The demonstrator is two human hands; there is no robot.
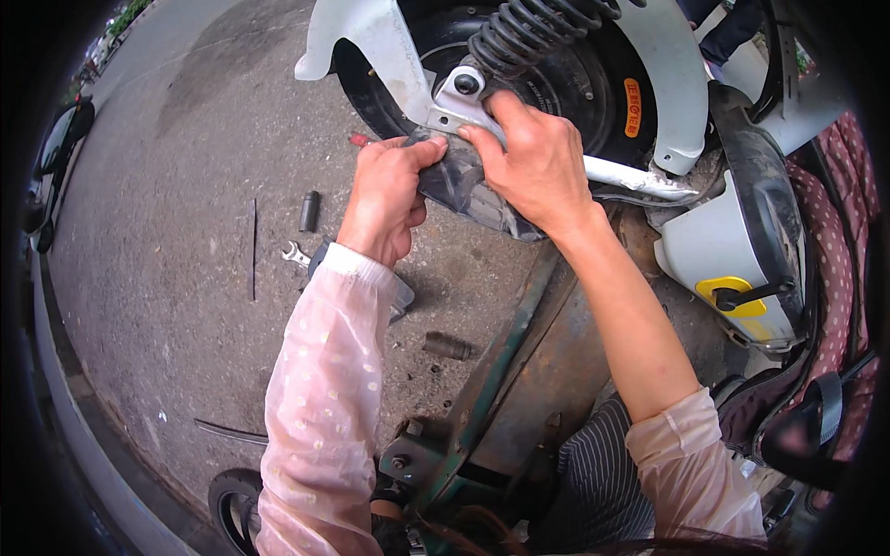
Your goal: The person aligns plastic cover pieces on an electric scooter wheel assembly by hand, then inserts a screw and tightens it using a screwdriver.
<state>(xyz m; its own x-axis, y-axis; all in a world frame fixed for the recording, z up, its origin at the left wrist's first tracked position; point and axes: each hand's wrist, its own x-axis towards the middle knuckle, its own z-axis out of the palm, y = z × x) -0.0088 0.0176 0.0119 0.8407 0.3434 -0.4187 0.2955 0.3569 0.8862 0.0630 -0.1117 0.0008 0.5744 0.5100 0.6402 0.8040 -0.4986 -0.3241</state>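
Observation:
A scooter's rear wheel (603, 83) is at the top, with a black coil spring shock absorber (524, 42) reaching down to a silver metal bracket (456, 109). Below the bracket hangs a dusty black mud flap (477, 199). My left hand (375, 195) grips the flap's upper left edge, its thumb on top near the bracket and its other fingers curled beneath. With thumb and forefinger, my right hand (542, 167) closes around the silver bracket just below the shock's bolt. Its remaining fingers are folded, and their tips are hidden.
An open-end wrench (296, 254), a black socket (309, 211) and another dark socket (447, 346) lie on the pavement. A green metal frame (501, 361) stands below my hands. Right of the wheel is a light grey scooter body part (709, 250) with a yellow patch.

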